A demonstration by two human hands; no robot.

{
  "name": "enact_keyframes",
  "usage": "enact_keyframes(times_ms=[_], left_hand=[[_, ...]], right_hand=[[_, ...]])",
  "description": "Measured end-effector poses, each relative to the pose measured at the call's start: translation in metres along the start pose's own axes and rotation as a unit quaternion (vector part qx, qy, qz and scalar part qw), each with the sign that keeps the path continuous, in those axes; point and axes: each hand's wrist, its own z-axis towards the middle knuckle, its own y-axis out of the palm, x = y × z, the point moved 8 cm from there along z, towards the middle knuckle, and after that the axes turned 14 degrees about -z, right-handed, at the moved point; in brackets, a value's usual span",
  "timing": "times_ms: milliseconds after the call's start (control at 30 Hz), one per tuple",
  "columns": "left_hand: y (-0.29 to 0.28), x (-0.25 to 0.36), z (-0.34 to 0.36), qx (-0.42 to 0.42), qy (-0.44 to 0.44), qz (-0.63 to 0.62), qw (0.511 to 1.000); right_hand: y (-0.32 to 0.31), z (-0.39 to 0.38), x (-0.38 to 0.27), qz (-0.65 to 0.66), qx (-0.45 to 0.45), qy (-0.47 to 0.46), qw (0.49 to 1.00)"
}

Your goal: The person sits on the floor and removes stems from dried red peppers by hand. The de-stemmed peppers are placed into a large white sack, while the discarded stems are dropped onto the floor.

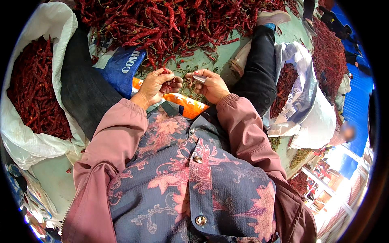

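My left hand (156,86) is closed around dried red chillies (166,86), which show between its thumb and curled fingers. Just to the right, apart from it, my right hand (211,85) is pinched. A tapered metal thumb cap (199,78) covers its thumb tip. A small reddish bit shows by the right fingertips, too small to make out. Below both hands, an orange and white printed bag (186,104) lies across my lap. Ahead of them spreads a large heap of dried red chillies (162,28), with loose stems (192,87) scattered on the floor.
An open white sack (67,24) of chillies stands left of my left leg. Another white sack (310,117) holding chillies is beside my right leg. A blue printed bag (117,71) lies by my left leg. More chillies are piled (328,56) at far right, near other people.
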Motion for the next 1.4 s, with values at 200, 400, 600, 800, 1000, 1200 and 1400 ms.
enact_keyframes(times_ms=[200,400,600,800,1000,1200,1400], left_hand=[[-0.005,0.001,-0.005,-0.016,-0.010,-0.003,1.000],[0.001,0.000,0.003,-0.011,-0.013,-0.005,1.000],[-0.006,0.002,0.009,0.000,-0.005,-0.003,1.000],[-0.022,0.010,0.004,0.033,0.023,0.048,0.998],[-0.024,0.011,0.007,0.043,0.029,0.112,0.992],[-0.014,0.013,0.009,0.042,0.032,0.117,0.992],[-0.017,0.012,0.012,0.038,0.039,0.119,0.991]], right_hand=[[-0.054,-0.059,-0.072,-0.288,0.163,-0.184,0.926],[-0.257,-0.197,-0.143,-0.813,0.425,0.016,0.398],[-0.126,-0.116,-0.143,-0.698,0.259,-0.258,0.616],[-0.071,0.025,-0.065,-0.763,0.246,-0.177,0.571],[-0.083,0.069,-0.060,-0.779,0.284,-0.141,0.541],[-0.092,0.080,-0.049,-0.748,0.276,-0.117,0.593],[-0.097,0.081,-0.083,-0.690,0.311,-0.197,0.623]])
